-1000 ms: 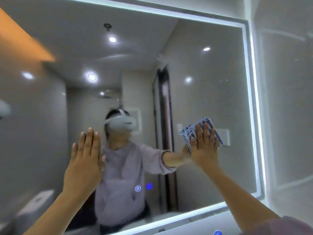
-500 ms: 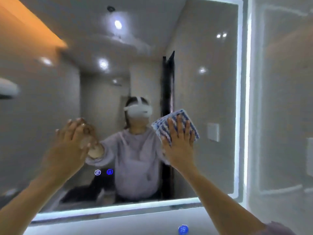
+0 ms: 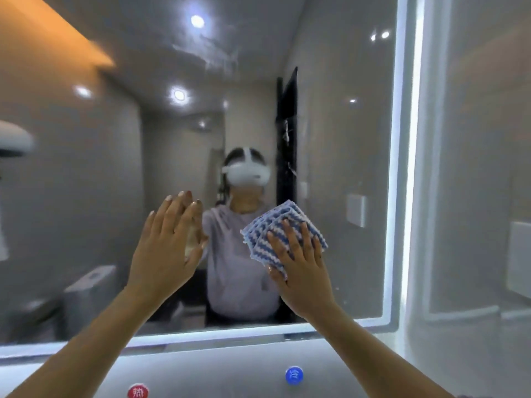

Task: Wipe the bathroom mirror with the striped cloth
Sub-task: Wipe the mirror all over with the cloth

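Right hand (image 3: 301, 272) slid striped cloth (image 3: 273, 225) down mirror (image 3: 344, 133).

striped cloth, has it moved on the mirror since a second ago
Yes. The striped cloth under the right hand has slid left, away from the mirror's lit right edge, and somewhat lower toward the bottom edge.

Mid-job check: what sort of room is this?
Most likely a bathroom: a wall mirror with a lit edge, a toilet reflected at its lower left, and a red marker and a blue marker, hot and cold, below it.
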Demonstrator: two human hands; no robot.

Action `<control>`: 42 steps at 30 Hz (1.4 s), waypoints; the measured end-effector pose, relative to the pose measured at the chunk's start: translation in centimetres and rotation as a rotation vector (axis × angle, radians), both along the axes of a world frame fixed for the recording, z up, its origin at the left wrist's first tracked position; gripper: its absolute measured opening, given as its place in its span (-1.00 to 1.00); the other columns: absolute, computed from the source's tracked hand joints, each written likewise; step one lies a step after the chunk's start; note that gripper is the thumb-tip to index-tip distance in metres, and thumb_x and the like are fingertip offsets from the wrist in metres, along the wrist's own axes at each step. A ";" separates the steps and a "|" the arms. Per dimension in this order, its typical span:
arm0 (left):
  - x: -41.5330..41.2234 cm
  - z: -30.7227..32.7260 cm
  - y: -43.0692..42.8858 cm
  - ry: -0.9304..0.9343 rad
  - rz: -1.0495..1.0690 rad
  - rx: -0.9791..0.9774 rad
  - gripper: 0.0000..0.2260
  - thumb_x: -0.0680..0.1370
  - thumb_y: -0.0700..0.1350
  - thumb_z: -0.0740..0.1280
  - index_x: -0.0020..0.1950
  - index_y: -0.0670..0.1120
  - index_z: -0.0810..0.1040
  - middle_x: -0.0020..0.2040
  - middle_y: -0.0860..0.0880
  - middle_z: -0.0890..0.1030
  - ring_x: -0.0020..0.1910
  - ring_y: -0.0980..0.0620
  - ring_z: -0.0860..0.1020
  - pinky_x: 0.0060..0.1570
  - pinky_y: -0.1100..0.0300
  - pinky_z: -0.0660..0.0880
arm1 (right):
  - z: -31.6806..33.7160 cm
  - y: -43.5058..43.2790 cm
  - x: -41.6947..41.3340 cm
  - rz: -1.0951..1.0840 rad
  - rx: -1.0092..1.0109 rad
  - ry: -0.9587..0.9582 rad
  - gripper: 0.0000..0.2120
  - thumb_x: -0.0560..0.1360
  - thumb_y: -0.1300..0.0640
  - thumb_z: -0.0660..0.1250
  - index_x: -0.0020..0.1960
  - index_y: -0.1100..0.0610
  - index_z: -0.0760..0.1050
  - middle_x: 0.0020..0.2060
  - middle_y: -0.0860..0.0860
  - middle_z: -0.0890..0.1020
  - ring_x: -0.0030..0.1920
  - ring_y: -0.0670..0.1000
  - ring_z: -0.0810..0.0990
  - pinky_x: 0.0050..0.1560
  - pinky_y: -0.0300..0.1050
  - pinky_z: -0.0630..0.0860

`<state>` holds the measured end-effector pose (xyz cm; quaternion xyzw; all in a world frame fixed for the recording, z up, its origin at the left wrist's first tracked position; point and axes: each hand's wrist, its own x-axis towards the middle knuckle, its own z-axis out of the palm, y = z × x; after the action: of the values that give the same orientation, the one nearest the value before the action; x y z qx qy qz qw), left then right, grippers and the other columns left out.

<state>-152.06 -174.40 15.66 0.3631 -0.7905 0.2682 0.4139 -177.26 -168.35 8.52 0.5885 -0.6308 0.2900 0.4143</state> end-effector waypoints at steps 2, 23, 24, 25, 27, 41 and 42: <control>-0.6 0.1 -0.3 -0.013 0.008 0.025 -0.39 0.46 0.10 0.13 0.41 -0.22 0.33 0.45 -0.26 0.30 0.42 -0.28 0.27 0.31 -0.24 0.31 | -2.0 0.3 -0.2 0.011 0.008 -0.011 -0.40 0.54 -0.12 0.20 0.52 -0.06 0.11 0.54 0.05 0.07 0.53 0.20 -0.02 0.46 0.25 0.11; -2.8 -2.8 -4.3 0.004 0.039 -0.038 -0.32 0.53 0.28 -0.10 0.53 -0.10 0.06 0.55 -0.19 0.05 0.52 -0.19 0.00 0.44 -0.17 -0.03 | -5.5 -2.6 1.8 -0.037 -0.057 -0.043 -0.38 0.59 -0.21 0.00 0.55 -0.01 -0.10 0.54 0.01 0.03 0.53 0.17 0.03 0.36 0.35 0.08; -2.8 -2.8 -4.3 0.009 0.033 -0.039 -0.33 0.53 0.29 -0.11 0.53 -0.09 0.06 0.55 -0.19 0.05 0.52 -0.19 0.01 0.44 -0.16 -0.04 | -5.5 -2.4 1.3 -0.033 -0.060 -0.028 -0.36 0.59 -0.23 -0.02 0.56 0.01 -0.11 0.54 -0.01 0.02 0.53 0.13 0.00 0.39 0.32 0.05; -2.8 -2.8 -4.4 0.010 0.032 -0.042 -0.33 0.53 0.29 -0.11 0.53 -0.09 0.06 0.55 -0.19 0.05 0.52 -0.19 0.01 0.44 -0.15 -0.05 | -5.2 -2.2 0.8 -0.030 -0.068 -0.026 -0.36 0.59 -0.25 -0.04 0.56 0.01 -0.11 0.54 -0.02 0.03 0.54 0.10 -0.03 0.42 0.28 0.02; -2.7 -2.7 -4.6 0.005 0.036 -0.053 -0.33 0.53 0.29 -0.10 0.52 -0.09 0.07 0.55 -0.19 0.06 0.52 -0.19 0.02 0.45 -0.12 -0.07 | -4.1 -1.9 0.0 -0.033 -0.101 -0.060 -0.36 0.59 -0.24 -0.05 0.56 0.03 -0.09 0.53 0.00 0.10 0.54 0.06 -0.05 0.43 0.24 0.01; -2.8 -2.8 -4.1 0.010 0.039 -0.043 -0.32 0.52 0.25 -0.03 0.52 -0.13 0.09 0.54 -0.22 0.07 0.51 -0.22 0.03 0.43 -0.20 0.01 | -7.2 -2.8 2.8 -0.043 -0.094 -0.112 -0.39 0.60 -0.14 0.00 0.56 0.01 -0.10 0.55 0.05 0.00 0.54 0.15 -0.06 0.44 0.30 -0.02; -2.8 -2.7 -4.1 0.004 0.039 -0.038 -0.32 0.51 0.25 -0.01 0.52 -0.13 0.08 0.54 -0.22 0.07 0.51 -0.23 0.04 0.42 -0.21 0.02 | -8.5 -2.5 2.7 -0.017 -0.051 -0.070 -0.42 0.60 -0.14 -0.01 0.56 -0.02 -0.08 0.55 0.01 -0.02 0.54 0.14 -0.02 0.42 0.30 0.04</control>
<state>-154.84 -178.51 12.91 0.3713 -0.7772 0.2904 0.4169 -174.51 -170.83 0.02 0.5618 -0.6423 0.3228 0.4094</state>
